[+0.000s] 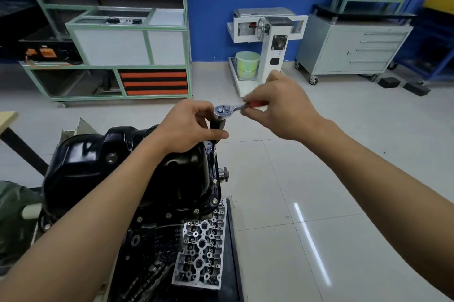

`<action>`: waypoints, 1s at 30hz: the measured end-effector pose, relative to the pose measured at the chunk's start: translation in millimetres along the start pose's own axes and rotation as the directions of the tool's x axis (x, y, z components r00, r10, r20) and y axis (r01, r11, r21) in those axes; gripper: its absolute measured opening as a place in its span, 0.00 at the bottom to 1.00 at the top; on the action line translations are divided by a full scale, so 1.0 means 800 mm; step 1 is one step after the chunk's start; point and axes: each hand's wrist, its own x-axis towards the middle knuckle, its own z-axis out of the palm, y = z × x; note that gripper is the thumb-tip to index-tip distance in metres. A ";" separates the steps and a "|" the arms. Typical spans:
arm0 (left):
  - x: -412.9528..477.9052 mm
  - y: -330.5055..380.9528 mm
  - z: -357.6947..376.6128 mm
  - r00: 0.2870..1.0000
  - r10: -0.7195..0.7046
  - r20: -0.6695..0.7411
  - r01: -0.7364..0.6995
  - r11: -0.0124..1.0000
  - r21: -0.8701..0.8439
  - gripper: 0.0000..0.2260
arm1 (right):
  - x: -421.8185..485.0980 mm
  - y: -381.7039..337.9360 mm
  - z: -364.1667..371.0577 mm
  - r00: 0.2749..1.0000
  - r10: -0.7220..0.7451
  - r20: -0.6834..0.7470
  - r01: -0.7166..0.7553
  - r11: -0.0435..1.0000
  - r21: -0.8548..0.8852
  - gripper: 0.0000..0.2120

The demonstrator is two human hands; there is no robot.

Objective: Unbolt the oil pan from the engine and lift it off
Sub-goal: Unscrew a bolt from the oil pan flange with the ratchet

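Observation:
A glossy black oil pan (98, 161) sits on top of the upturned engine (157, 240) at the lower left. Bolts (196, 211) show along its near and right flange. A ratchet (222, 111) with a red handle stands on a black extension (216, 129) that runs down to the pan's right flange. My left hand (186, 127) grips the extension just under the ratchet head. My right hand (277, 107) pinches the red handle, which is slightly blurred. The socket's lower end is partly hidden by my left thumb.
An aluminium cylinder head (204, 250) lies beside the engine at bottom centre. Across the tiled floor (307, 179) stand a green-framed training bench (118, 39), a white engine stand (267, 39) with a bucket (247, 64), and a grey drawer cabinet (353, 48) on wheels.

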 end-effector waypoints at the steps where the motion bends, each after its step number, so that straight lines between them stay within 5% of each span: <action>1: 0.000 0.001 0.002 1.000 -0.003 -0.019 0.003 1.000 0.001 0.13 | -0.011 0.000 -0.004 1.000 0.011 -0.001 -0.011 1.000 0.028 0.10; 6: 0.003 -0.002 0.006 0.999 0.014 -0.053 -0.013 1.000 0.012 0.14 | -0.068 -0.038 0.011 0.984 0.086 0.156 -0.112 0.979 0.171 0.17; 12: 0.004 -0.011 0.006 0.995 0.023 -0.096 -0.023 1.000 0.002 0.12 | -0.079 -0.071 0.023 0.951 0.183 0.248 -0.258 0.914 0.313 0.14; 16: 0.001 -0.012 0.002 0.997 0.029 -0.071 -0.029 1.000 0.003 0.11 | -0.056 -0.048 0.002 0.944 0.153 0.293 -0.207 0.965 0.161 0.08; 21: -0.001 -0.005 0.000 0.997 0.027 0.074 -0.024 0.999 -0.040 0.08 | -0.001 -0.020 -0.006 0.956 0.053 0.287 -0.032 0.997 -0.076 0.15; 30: 0.000 -0.003 -0.008 0.995 -0.017 0.099 0.023 0.998 -0.058 0.07 | 0.066 -0.020 0.024 0.933 -0.162 0.320 0.136 0.985 0.104 0.15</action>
